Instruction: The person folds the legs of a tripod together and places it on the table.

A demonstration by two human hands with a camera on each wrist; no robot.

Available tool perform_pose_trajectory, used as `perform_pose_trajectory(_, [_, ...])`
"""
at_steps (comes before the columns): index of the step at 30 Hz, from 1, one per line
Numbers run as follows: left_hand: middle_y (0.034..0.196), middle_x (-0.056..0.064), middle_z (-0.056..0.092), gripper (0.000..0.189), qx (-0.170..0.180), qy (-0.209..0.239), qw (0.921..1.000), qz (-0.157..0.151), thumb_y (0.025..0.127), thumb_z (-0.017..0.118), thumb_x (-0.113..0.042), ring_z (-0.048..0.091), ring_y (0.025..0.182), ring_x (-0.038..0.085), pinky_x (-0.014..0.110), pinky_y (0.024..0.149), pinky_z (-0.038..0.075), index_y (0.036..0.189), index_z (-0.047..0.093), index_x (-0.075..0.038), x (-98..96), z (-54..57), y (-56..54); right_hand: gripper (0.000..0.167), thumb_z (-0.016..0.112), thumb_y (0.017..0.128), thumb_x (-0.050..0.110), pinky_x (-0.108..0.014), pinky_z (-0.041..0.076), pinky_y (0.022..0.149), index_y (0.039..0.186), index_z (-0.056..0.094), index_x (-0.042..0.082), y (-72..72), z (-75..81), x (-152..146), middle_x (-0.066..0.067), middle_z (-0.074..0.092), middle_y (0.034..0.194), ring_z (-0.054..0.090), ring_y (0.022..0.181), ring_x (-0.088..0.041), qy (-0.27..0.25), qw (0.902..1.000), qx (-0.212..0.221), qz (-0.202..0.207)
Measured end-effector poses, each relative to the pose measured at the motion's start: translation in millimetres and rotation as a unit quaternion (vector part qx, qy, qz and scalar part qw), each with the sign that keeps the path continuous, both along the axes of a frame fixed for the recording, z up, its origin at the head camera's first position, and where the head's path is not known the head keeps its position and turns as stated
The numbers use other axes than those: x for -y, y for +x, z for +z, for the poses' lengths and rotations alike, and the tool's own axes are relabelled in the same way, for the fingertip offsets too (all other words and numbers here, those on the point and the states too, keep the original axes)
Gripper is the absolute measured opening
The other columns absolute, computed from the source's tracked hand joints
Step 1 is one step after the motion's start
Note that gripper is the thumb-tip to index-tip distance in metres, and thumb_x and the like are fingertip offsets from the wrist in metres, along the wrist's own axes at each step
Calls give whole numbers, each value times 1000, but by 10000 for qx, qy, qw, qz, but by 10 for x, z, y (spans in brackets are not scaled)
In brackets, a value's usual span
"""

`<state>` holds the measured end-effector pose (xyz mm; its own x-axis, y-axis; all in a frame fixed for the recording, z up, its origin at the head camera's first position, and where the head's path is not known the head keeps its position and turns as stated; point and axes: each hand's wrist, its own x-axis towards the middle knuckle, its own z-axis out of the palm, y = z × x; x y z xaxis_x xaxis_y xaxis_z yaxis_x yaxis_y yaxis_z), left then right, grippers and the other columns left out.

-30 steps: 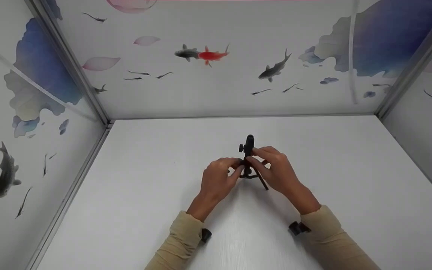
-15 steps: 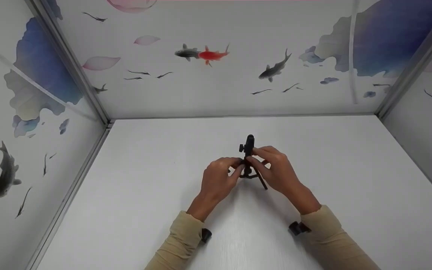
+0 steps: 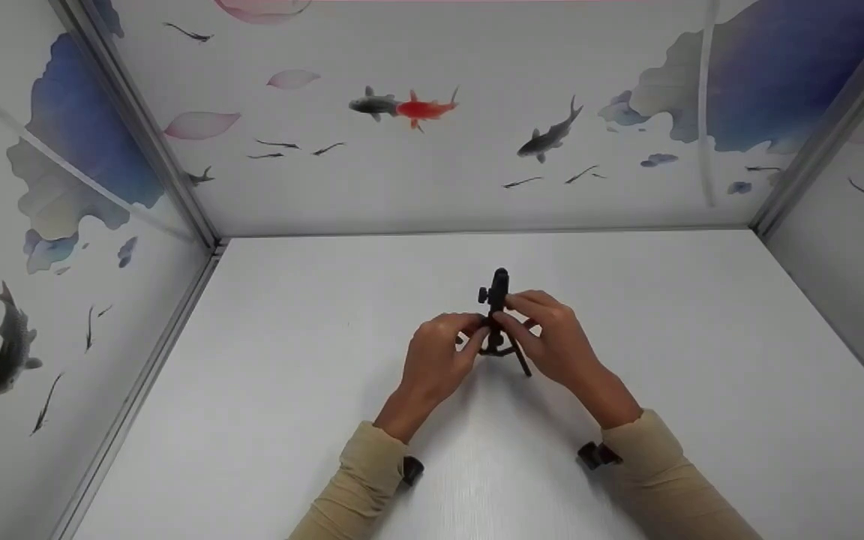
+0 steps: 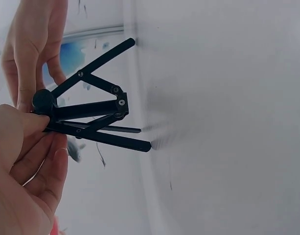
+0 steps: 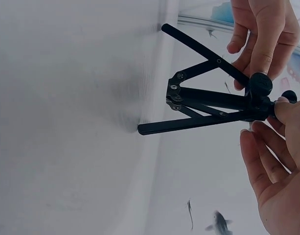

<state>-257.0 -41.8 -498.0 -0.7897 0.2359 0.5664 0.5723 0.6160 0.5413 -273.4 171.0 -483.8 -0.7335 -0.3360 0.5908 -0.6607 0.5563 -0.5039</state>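
A small black tripod [image 3: 501,283] stands upright between both hands, its legs [image 4: 118,140] partly spread and the leg tips close to the white table. Thin braces [image 5: 194,71] join the legs to a central column [image 4: 88,109]. On the left side, my left hand [image 3: 436,356] pinches a round side knob [image 5: 261,84] between thumb and fingers. My right hand [image 3: 561,341] holds the tripod's upper part from the other side with thumb and fingertips. Above the hands, a smaller knob [image 3: 483,295] sticks out to the left of the tripod head. Fingers hide part of the tripod's middle.
The white tabletop [image 3: 289,360] spreads around the tripod. A back wall [image 3: 402,180] and side walls, printed with fish and petals, enclose it, with metal framing [image 3: 207,225] in the corners. A black wrist camera [image 3: 597,455] sits at the right cuff, another [image 3: 412,471] at the left.
The front right leg's tip has shifted slightly left and inward toward the column. Both hands keep nearly the same place and hold on the tripod.
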Motion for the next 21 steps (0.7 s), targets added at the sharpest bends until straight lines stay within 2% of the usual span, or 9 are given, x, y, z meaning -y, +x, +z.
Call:
perform_pose_trajectory(7, [102, -1, 84, 16, 84, 323, 9992, -223, 103, 75, -14, 76, 88, 9, 34, 78, 65, 117, 83, -11, 2, 10, 6, 24, 75, 104, 15, -33, 66, 76, 126, 80, 10, 7, -2, 6, -7, 77, 120, 77, 105, -21, -14, 10000, -4, -3])
perform_pose_trajectory(13, [106, 1, 84, 16, 121, 378, 9989, -237, 103, 75, -14, 77, 91, 9, 28, 83, 64, 117, 83, -10, -6, 11, 3, 24, 76, 103, 15, -35, 66, 76, 126, 80, 9, 0, -19, 4, -7, 77, 120, 77, 105, -24, -20, 10000, -44, -36])
perform_pose_trajectory(16, [107, 1, 84, 16, 131, 389, 9989, -246, 104, 75, -14, 77, 92, 8, 24, 85, 63, 117, 83, -10, -5, 13, 1, 24, 76, 103, 16, -34, 66, 75, 126, 80, 10, -3, -20, 4, -7, 77, 120, 77, 105, -22, -9, 10000, -78, -44])
perform_pose_trajectory(21, [110, 2, 84, 17, 149, 445, 9985, -299, 104, 74, -14, 78, 96, 9, 24, 87, 63, 119, 82, -9, -1, 18, 3, 23, 76, 103, 17, -33, 66, 75, 125, 80, 10, -11, -27, 4, -5, 77, 119, 76, 105, -19, 16, 9999, -157, -59])
